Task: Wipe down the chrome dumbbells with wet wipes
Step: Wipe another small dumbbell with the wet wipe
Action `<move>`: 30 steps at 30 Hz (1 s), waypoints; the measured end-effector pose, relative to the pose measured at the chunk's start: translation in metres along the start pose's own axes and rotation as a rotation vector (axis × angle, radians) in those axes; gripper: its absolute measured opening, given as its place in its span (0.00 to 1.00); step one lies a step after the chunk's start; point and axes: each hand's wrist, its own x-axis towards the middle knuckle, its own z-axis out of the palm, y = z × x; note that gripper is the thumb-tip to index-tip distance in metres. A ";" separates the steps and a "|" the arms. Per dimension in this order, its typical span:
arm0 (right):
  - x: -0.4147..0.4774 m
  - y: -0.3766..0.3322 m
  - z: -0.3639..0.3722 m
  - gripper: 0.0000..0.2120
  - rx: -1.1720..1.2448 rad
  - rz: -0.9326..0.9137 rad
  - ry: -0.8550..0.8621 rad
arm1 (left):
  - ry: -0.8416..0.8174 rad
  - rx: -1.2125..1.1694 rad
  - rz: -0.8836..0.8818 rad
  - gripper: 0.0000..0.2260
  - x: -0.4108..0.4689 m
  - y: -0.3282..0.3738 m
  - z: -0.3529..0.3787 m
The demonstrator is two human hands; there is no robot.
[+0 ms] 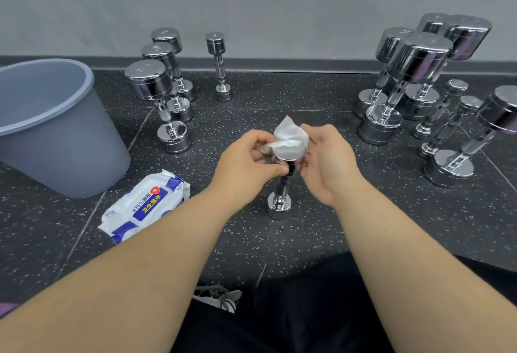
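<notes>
We see mirror-bright chrome metal on the centre dumbbell (279, 207), roughly knurled along its middle, a soft crumpled white wipe (289, 135), a matt translucent plastic bin (56, 134) at left, a glossy film pack (145, 204), and a matt speckled rubber floor (279, 240).

L hand (247, 161) pinching, R hand (328, 163) curled

Wipes pack (145, 207) label: "75%酒精", "卫生湿巾"; dumbbell (145, 70) engravings illegible.
</notes>
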 end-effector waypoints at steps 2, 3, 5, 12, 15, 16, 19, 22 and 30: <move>-0.007 0.007 -0.006 0.22 0.092 -0.002 -0.040 | 0.035 0.069 -0.012 0.17 -0.001 0.000 0.001; -0.009 0.010 -0.009 0.30 0.052 0.009 -0.051 | 0.035 0.084 -0.021 0.17 -0.001 -0.001 0.000; -0.010 0.016 -0.013 0.39 -0.150 -0.002 -0.073 | 0.013 0.006 -0.070 0.14 -0.002 0.000 -0.001; -0.006 0.034 -0.018 0.23 -0.440 -0.136 -0.111 | 0.044 -0.290 -0.221 0.03 0.000 -0.001 0.004; -0.003 0.037 -0.020 0.18 -0.432 -0.141 -0.103 | 0.025 -0.348 -0.244 0.05 0.000 -0.006 0.001; -0.001 0.039 -0.019 0.19 -0.438 -0.129 -0.115 | 0.011 -0.355 -0.242 0.08 0.000 -0.007 0.001; 0.004 0.045 -0.022 0.19 -0.552 -0.137 -0.092 | 0.035 -0.222 -0.180 0.12 0.000 -0.009 0.003; 0.004 0.045 -0.026 0.14 -0.675 -0.164 -0.064 | 0.058 -0.002 -0.074 0.14 0.000 -0.002 0.006; 0.005 0.050 -0.017 0.12 -0.874 -0.163 -0.136 | 0.088 0.499 0.066 0.25 0.002 0.006 0.022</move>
